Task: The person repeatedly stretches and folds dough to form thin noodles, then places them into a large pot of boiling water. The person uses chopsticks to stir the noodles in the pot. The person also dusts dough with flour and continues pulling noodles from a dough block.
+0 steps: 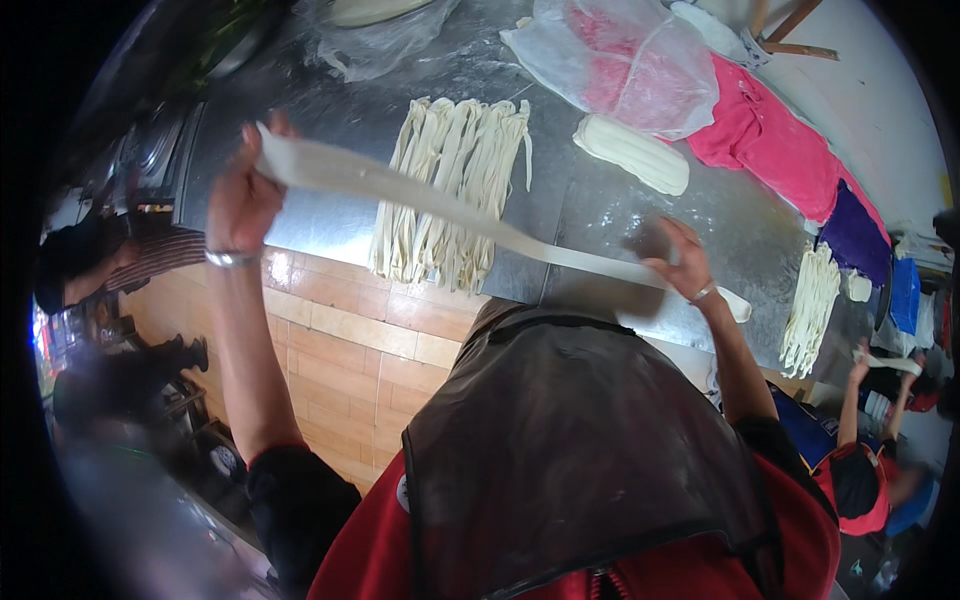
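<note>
A long pale strip of dough [430, 200] is stretched in the air between my two hands, slightly smeared by motion. My left hand [243, 200], raised at the left, is closed on its wide end. Lower down on the right, my right hand [685, 265] pinches the other end. Behind the strip, several bundles of flat noodles [460, 150] lie side by side, their lower ends at the table's near edge. Beside my right wrist sits a small pale dough piece [738, 306], partly hidden. A larger slab of dough [632, 155] rests farther back.
The metal table [540, 100] carries plastic sheeting [620, 60] and a pink cloth [770, 130] at the back right. More noodles [810, 310] lie at the right end. Beyond them a co-worker [860, 470] stretches dough. People [90, 260] are at the left.
</note>
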A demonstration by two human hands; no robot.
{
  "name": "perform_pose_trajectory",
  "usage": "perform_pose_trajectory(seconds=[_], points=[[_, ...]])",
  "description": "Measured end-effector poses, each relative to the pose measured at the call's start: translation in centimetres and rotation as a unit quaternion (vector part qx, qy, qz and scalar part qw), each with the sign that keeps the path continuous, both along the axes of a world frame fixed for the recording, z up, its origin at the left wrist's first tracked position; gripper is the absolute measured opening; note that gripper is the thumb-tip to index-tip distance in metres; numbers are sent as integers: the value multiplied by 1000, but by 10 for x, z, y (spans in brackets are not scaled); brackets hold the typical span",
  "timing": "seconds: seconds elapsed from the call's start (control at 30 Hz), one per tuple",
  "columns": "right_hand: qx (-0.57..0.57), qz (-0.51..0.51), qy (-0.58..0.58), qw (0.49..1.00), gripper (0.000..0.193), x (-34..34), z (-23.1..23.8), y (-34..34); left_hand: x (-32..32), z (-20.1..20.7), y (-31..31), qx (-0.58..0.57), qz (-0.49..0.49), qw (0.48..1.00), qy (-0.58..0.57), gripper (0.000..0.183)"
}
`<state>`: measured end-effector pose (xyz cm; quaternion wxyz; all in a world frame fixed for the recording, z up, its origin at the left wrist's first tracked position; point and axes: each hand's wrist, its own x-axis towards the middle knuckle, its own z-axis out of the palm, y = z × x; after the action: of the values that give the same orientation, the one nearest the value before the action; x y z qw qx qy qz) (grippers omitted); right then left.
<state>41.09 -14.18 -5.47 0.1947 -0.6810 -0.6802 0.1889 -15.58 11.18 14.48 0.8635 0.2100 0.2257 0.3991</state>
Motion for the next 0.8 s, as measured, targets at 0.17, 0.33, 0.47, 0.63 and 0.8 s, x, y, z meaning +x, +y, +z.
perform_pose_trajectory(seconds=[0.17,0.33,0.47,0.63,0.8], points=[[-260,149,249,921,53,-57,21,60,21,29,56,169,141,974,56,47],[-421,38,370,827,27,-23,23,53,70,-68,55,254,128,632,721,36],[-365,39,469,803,25,-26,58,53,171,-135,-85,515,-228,335,756,38],[-359,74,521,771,24,-61,122,64,260,-128,-191,641,-197,373,641,54],[-252,192,346,883,25,-86,153,80,252,-65,-154,677,59,442,585,77]])
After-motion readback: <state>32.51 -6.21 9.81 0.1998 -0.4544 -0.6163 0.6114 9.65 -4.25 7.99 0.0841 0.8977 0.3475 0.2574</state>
